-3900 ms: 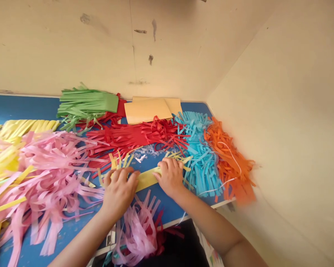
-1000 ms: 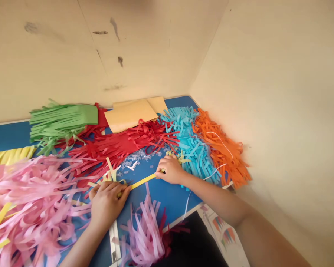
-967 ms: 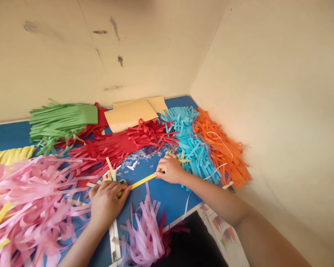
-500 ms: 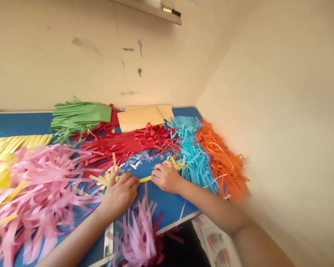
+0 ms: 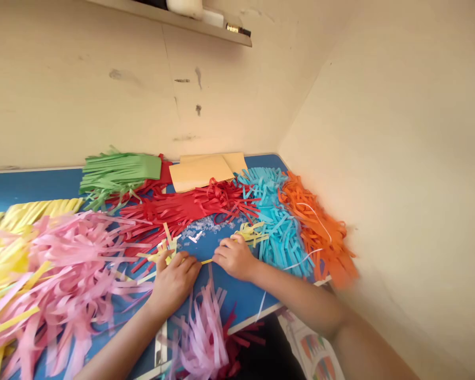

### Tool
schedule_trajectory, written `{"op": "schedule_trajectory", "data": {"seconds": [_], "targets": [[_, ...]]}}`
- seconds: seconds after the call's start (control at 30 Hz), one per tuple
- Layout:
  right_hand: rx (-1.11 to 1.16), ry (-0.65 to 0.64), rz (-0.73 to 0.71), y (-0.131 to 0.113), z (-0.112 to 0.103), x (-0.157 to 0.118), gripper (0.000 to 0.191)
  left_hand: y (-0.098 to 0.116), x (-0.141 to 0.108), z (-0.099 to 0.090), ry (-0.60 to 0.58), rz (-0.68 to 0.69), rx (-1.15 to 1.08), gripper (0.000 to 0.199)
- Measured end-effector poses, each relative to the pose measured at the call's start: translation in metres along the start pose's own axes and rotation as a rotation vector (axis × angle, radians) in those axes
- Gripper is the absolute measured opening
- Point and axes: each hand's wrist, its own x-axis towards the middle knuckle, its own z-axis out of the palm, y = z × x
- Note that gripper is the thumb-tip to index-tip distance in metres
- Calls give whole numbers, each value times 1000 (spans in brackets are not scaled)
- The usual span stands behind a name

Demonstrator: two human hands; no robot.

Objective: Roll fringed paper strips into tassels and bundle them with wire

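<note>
Low over the blue table (image 5: 237, 295), my left hand (image 5: 176, 277) and my right hand (image 5: 235, 257) grip a narrow yellow paper strip (image 5: 206, 262) between them. Both hands have their fingers closed on it, a short gap apart. Fringed yellow ends (image 5: 252, 234) fan out beyond my right hand, and more pale yellow fringe shows past my left. Small clear plastic bits (image 5: 208, 226) lie scattered just behind the hands. A lilac tassel (image 5: 206, 338) hangs over the table's front edge below them.
Fringed paper in red (image 5: 182, 206), green (image 5: 122, 171), light blue (image 5: 281, 227), orange (image 5: 316, 232), pink (image 5: 71, 258) and yellow (image 5: 8, 253) covers much of the table. Cream sheets (image 5: 201, 174) lie at the back. Walls rise behind and right; a shelf (image 5: 206, 29) hangs above.
The camera view has shifted slightly. My hands have come a little closer together, and the yellow strip between them looks thinner, more tightly twisted or folded.
</note>
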Motion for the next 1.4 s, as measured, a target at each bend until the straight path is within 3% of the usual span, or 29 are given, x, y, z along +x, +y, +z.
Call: {"op": "schedule_trajectory", "data": {"seconds": [0.17, 0.27, 0.37, 0.5, 0.6, 0.7, 0.77, 0.87, 0.97, 1.13, 1.2, 1.3, 1.4], "targets": [[188, 19, 161, 24, -4, -23, 9, -12, -20, 6, 30, -39, -81, 27], [307, -36, 290, 31, -8, -25, 14, -16, -23, 9, -10, -153, -215, 25], [383, -64, 325, 32, -11, -23, 16, -14, -23, 10, -47, -304, -304, 28], [378, -75, 357, 29, -13, -19, 16, -10, -20, 8, -73, -386, -283, 31], [301, -133, 406, 25, -15, -13, 21, -6, -12, 4, -156, -392, -223, 32], [173, -161, 380, 21, -17, -8, 19, -2, -2, -2, -229, -344, -122, 26], [107, -143, 257, 19, -18, -9, 11, 1, 2, -7, -209, -231, -73, 18], [60, -119, 23, 15, -21, -14, 13, 9, 3, -10, -182, -41, -38, 37], [7, -103, -67, 12, -20, -16, 15, 17, 5, -6, -156, 19, -46, 30], [-75, -55, -46, 12, -10, -7, 27, 21, 16, 5, -38, 21, -67, 20], [-53, -36, -13, 7, -15, -1, 27, 18, 20, 2, 17, 29, -66, 22], [38, 15, 55, -12, -44, 6, 23, 12, 17, -18, 132, 25, -66, 20], [278, 40, 226, -35, -83, 14, 22, 7, 8, -51, 203, 50, -108, 20]]}}
